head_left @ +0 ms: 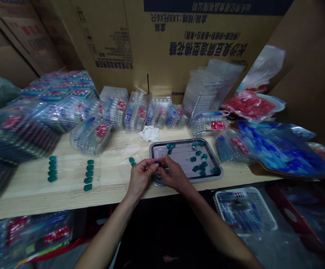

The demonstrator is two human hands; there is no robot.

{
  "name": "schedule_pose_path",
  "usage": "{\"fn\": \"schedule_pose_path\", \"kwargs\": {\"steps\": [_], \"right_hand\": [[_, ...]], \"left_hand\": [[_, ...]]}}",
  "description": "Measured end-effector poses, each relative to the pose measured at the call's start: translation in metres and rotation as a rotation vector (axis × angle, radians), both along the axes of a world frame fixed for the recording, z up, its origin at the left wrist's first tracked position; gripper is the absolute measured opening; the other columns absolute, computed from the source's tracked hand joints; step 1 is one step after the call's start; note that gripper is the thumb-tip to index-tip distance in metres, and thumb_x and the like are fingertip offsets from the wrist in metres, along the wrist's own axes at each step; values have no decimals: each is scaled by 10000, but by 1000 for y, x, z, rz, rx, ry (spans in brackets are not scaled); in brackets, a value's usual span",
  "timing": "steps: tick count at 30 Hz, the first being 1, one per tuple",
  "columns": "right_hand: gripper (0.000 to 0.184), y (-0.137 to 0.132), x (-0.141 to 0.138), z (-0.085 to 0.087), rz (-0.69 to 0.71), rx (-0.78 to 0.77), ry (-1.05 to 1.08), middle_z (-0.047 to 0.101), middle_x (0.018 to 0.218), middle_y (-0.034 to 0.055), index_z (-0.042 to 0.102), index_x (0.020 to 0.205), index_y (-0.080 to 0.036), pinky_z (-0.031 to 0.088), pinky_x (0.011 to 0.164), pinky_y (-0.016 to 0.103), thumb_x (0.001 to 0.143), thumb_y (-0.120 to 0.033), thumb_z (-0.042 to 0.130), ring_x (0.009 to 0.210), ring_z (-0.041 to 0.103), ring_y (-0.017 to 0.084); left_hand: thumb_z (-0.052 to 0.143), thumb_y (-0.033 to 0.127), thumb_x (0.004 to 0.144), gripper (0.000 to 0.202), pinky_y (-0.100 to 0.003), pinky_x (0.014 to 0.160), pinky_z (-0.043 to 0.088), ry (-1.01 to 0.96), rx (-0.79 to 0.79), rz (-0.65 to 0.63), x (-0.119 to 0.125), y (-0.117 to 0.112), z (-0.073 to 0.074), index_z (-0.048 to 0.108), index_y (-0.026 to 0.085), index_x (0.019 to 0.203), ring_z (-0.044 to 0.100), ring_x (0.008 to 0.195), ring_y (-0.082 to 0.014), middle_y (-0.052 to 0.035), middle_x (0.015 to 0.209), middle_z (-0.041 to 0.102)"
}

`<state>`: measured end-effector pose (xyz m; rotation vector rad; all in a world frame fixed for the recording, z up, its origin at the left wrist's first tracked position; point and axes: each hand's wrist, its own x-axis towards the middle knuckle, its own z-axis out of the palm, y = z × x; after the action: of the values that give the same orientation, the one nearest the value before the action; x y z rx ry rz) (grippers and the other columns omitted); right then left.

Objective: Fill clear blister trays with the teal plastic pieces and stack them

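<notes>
Over the left edge of a grey metal tray (176,153), my left hand (140,177) and my right hand (174,175) meet fingertip to fingertip. Both are closed around a small dark piece (158,163), mostly hidden by the fingers. Dark green gem-shaped pieces (198,153) lie scattered in the tray. Left of my hands, two green pieces (131,160) sit on a clear sheet. Further left, several green pieces form two columns on clear plastic, a nearer column (89,174) and a farther one (52,169).
Filled clear plastic packs (91,134) line the back and left of the table (117,147). A crumpled white tissue (149,133) lies behind the tray. To the right are blue pieces in a box (282,149) and a bag of red pieces (248,104). A white basket (245,209) stands below the edge.
</notes>
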<state>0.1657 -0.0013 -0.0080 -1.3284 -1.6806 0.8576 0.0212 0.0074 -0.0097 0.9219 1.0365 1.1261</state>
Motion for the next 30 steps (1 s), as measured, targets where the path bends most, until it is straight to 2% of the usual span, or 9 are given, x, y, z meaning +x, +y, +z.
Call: {"fn": "schedule_pose_path", "kwargs": {"steps": [4,8,12,16,20,24,28,30], "right_hand": [[146,-6,-14,0,-112,78,-227,643,872,44,508,994,-192,451,769,316,854,-176,466,819,609,196],[211,-11,-24,1,-149,192,-400,633,949,107,516,1066,-148,422,846,383,879,-146,417,922,590,250],[198,-6,-19,2,-32,206,-281,660,988,96,554,1039,-168,441,832,347,867,-156,458,935,606,226],[154,3,-11,1,40,163,-128,678,911,61,583,968,-182,468,776,297,872,-170,463,835,629,178],[153,3,-11,-1,37,97,-170,667,872,43,564,989,-182,458,756,295,844,-173,517,803,612,176],[140,2,-10,-1,60,60,-207,653,848,35,550,979,-181,439,736,291,842,-170,525,777,597,174],[132,3,-6,1,139,96,-196,647,874,43,574,945,-182,429,730,277,841,-142,503,791,591,164],[135,3,-7,1,131,103,-203,645,890,51,571,936,-179,427,740,281,844,-131,484,806,590,168]], "left_hand": [[843,349,642,391,-223,625,487,10,11,82,1,0,2,697,145,942,620,615,-112,-9,709,698],[867,348,584,392,-217,616,505,-87,-123,139,1,-1,3,685,141,863,623,590,-93,-5,720,694],[854,289,585,365,-213,605,530,-166,-202,184,-5,-1,7,699,149,884,637,591,-91,-7,745,704],[854,251,588,331,-222,683,546,-180,-202,155,-11,-3,11,734,130,871,678,675,-114,-49,816,735],[854,252,576,344,-233,713,526,-66,-124,142,-11,-7,12,753,124,878,687,722,-143,-59,799,750],[807,282,637,338,-236,679,506,71,-82,115,-10,-9,10,764,131,936,678,710,-154,-67,814,760],[806,292,628,337,-226,667,494,105,-67,136,-11,-8,4,769,134,923,667,697,-148,-62,797,759],[786,272,627,327,-229,664,494,135,-60,144,-11,-6,1,771,130,921,661,686,-147,-58,787,758]]}}
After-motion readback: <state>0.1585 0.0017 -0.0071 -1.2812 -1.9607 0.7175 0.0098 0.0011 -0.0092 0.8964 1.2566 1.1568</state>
